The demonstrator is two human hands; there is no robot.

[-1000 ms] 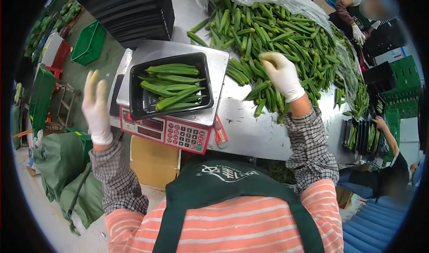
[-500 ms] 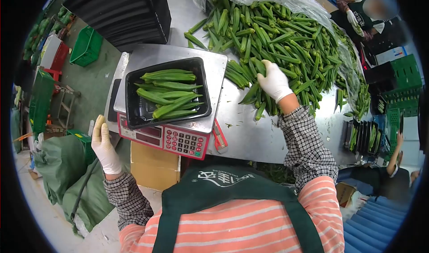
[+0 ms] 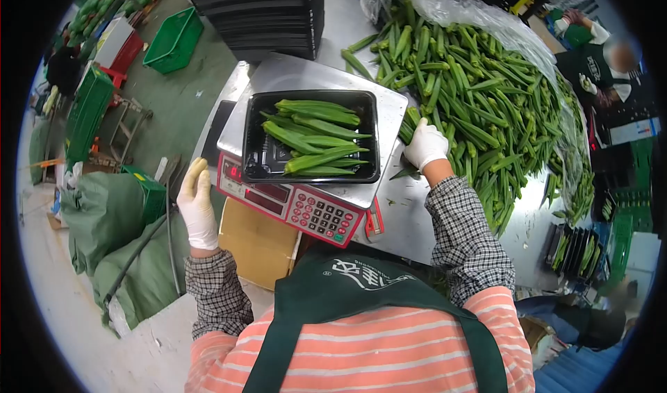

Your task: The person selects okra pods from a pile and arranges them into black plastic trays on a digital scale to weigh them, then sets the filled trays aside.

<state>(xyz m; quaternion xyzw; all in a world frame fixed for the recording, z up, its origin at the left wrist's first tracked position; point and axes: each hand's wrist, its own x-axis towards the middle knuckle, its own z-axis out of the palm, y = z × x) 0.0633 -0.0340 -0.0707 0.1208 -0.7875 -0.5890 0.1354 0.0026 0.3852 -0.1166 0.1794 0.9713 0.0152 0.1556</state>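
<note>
A black tray (image 3: 258,158) holding several okra pods (image 3: 323,143) rests on the metal plate of a red and white scale (image 3: 321,216). My gloved right hand (image 3: 426,145) is closed at the left edge of a large okra pile (image 3: 479,94), right of the scale, its fingers gripping something I cannot make out. To the left of the scale, my gloved left hand (image 3: 197,202) is raised in the air, fingers extended and nothing in it.
Black stacked trays (image 3: 257,14) stand behind the scale. A red cutter (image 3: 374,219) lies beside it. Clear plastic sheeting (image 3: 472,11) borders the pile. Green sacks (image 3: 104,216) are at left. Two other people work at right, near filled black trays (image 3: 577,251).
The view has shifted, so the scale and pile sit further right. My right hand has moved toward the scale, to the pile's near left edge. My left hand stays raised and empty.
</note>
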